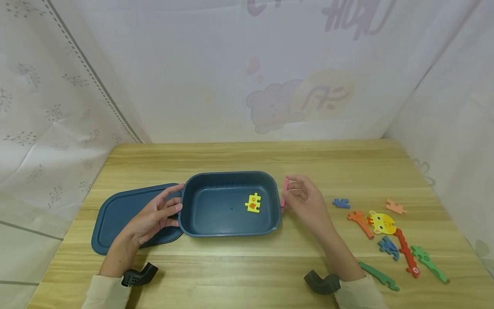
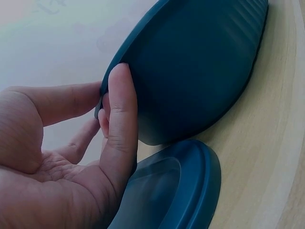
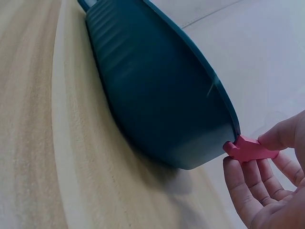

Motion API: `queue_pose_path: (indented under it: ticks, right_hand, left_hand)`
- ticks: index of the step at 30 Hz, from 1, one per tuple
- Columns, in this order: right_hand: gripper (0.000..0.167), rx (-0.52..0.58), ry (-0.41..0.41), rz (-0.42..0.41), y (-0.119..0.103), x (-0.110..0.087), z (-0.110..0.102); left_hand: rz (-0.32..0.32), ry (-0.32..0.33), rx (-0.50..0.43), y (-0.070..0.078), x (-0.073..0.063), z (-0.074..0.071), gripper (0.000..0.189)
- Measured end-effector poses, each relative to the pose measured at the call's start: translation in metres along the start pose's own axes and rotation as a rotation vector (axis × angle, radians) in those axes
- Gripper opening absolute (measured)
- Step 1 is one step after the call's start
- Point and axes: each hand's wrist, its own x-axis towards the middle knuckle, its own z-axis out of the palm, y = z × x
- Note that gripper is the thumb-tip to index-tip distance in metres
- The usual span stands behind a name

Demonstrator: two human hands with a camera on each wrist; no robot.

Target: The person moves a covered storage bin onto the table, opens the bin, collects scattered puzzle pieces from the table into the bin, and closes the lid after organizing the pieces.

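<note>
A deep blue plastic box [image 1: 212, 214] stands in the middle of the table, with a yellow puzzle piece [image 1: 253, 203] lying inside towards its right end. My left hand [image 1: 154, 216] grips the box's left rim between thumb and fingers, seen closely in the left wrist view. At the opposite end, my right hand [image 1: 310, 204] pinches a pink puzzle piece [image 3: 250, 150] between thumb and fingertips. That piece is held on edge, right up against the box's right rim. Under the left hand lies a flat blue lid [image 1: 121, 214], partly covered by the hand and wrist.
On the right of the table lie several loose puzzle pieces: a yellow giraffe head [image 1: 382, 223], a red piece [image 1: 407, 253], green pieces [image 1: 380, 276], blue pieces [image 1: 341, 203] and orange ones [image 1: 360, 224]. Patterned cloth [image 1: 216, 86] hangs behind and at both sides.
</note>
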Motion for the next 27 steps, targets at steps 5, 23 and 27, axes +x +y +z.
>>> queue_pose_path:
  ticks: [5,23,27]
  right_hand:
    - [0.047,-0.018,0.01,0.006,-0.002,0.002,0.0]
    - [0.043,0.095,0.097,-0.078,-0.014,0.008,0.008]
    - [0.043,0.137,0.098,-0.081,-0.017,0.008,0.011]
  left_hand:
    - [0.001,0.0,-0.003,-0.001,0.0,0.0,0.064]
    - [0.001,-0.004,-0.008,0.0,0.0,0.0,0.062]
    - [0.005,-0.008,-0.012,0.0,0.0,0.0,0.061]
